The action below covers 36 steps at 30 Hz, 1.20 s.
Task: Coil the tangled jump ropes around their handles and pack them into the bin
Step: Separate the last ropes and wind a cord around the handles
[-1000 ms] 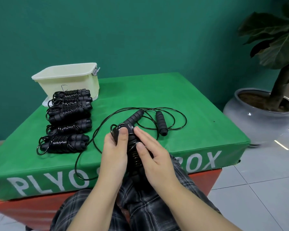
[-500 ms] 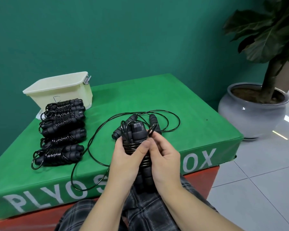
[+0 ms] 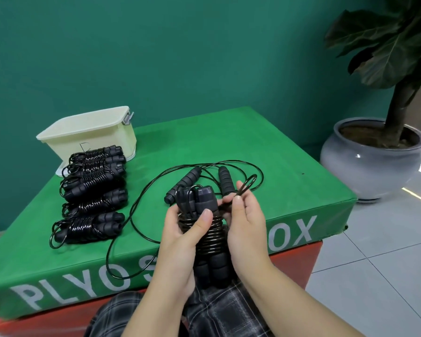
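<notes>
The person holds one coiled jump rope [image 3: 208, 229] upright in front of the green plyo box [image 3: 229, 147], just before its near edge and above the knees in checked trousers [image 3: 219, 314]. Its two black foam handles stand side by side, and the black cord is wound around their middle in many tight turns. The left hand [image 3: 180, 242] grips this bundle from the left side, with the thumb laid across the coils. The right hand [image 3: 247, 222] lies against the right side of the bundle, and its thumb and fingers pinch a small loop of cord [image 3: 247, 186] that sticks up above the fingertips. So both hands are closed around parts of the same rope.

On the top of the box, behind the hands, lies one loose jump rope [image 3: 204, 175] that is not coiled. Its two handles lie apart, and its cord makes wide curves on the green cover and hangs over the near edge of the box.

At the left part of the box top stands a row of finished bundles [image 3: 93, 188], each with cord wound around paired handles. I count about five, but the far ones lie close together and I cannot tell the number surely.

One cream bin [image 3: 90, 135] stands at the far left corner of the box, just behind the row. Its inside is not visible from here.

On the floor to the right of the box stands one grey pot [image 3: 372, 166] with a large-leaf plant [image 3: 394, 45].
</notes>
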Motion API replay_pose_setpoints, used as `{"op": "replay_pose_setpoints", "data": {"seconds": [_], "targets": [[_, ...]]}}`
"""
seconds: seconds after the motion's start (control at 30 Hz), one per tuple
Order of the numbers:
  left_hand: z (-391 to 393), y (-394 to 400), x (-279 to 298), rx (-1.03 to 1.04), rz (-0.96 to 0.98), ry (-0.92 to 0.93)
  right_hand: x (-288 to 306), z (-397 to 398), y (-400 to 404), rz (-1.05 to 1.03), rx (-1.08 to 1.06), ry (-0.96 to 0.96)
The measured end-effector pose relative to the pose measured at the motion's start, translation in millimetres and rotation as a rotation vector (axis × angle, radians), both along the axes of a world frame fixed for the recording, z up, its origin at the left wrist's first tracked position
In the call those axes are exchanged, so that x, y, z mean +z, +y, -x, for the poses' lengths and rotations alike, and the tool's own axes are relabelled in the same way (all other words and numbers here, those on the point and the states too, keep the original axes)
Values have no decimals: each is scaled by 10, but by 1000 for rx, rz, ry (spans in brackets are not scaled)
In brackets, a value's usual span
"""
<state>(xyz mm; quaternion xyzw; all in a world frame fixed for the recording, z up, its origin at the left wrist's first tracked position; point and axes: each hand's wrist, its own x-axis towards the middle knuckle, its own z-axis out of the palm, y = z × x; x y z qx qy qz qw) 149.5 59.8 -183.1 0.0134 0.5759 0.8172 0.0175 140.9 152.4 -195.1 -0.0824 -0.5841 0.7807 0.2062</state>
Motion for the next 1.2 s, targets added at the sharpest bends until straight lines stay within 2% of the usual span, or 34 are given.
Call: {"op": "replay_pose_setpoints", "data": {"seconds": [0.1,0.17,0.3,0.43,0.63,0.73,0.83,1.0,1.2], "targets": [[-22,-20,-17,2,23,11,-4,108,27,287,-8,-62],[-23,-35,-41,1,36,9,-16,146,49,341,-50,-87],[5,-56,-69,42,82,28,-32,80,71,171,-94,-61],[60,-47,-130,100,103,3,-47,-44,36,87,-74,-97],[158,-18,-147,107,161,-89,-112,-167,14,-334,-2,49],[154,41,-133,121,453,-16,-191,-72,110,-602,-68,181],[113,101,-101,96,714,83,-255,15,216,-775,-139,291],[128,146,-141,116,923,165,-273,37,240,-907,-164,309],[137,220,-73,136,860,100,-233,31,298,-876,-118,180]]}}
